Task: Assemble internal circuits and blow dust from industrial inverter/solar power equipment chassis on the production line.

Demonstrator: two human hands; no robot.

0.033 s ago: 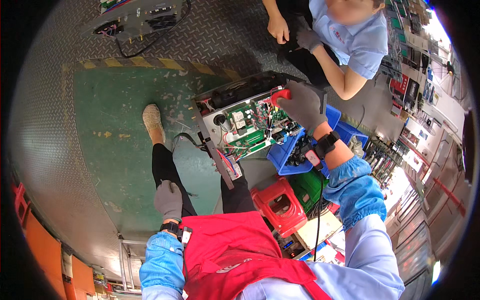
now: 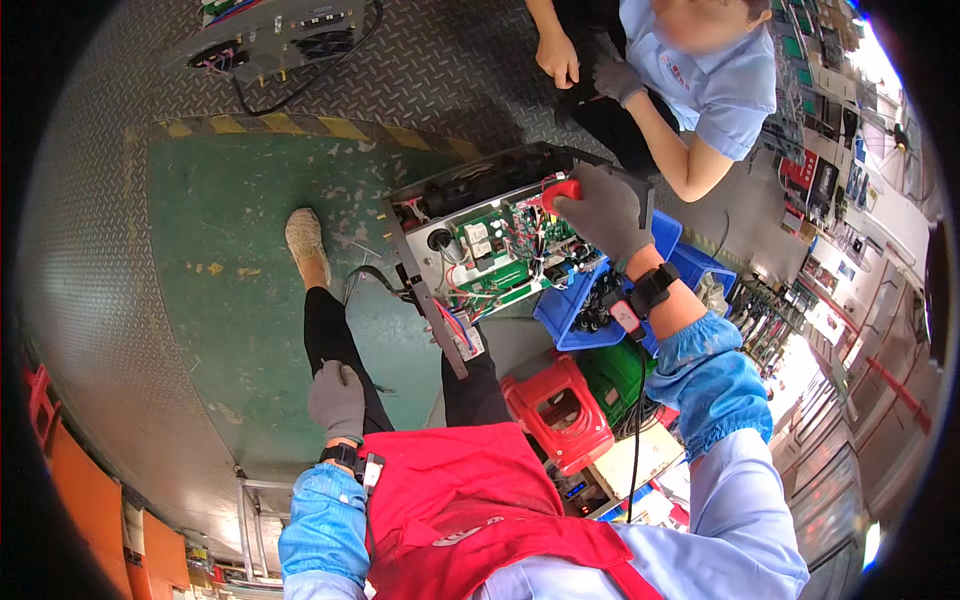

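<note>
Gloved and loosely curled, my left hand rests on my own left thigh, holding nothing. Ahead of it and to the right sits the open metal chassis with its green circuit board and bundles of coloured wires. Over the board's far right corner my right hand, also gloved, is clenched around a red-handled tool; I cannot see its tip. Just below that hand is a blue bin, and nearer my body a red stool. Beyond my right hand another person's gloved hand hangs apart from mine.
</note>
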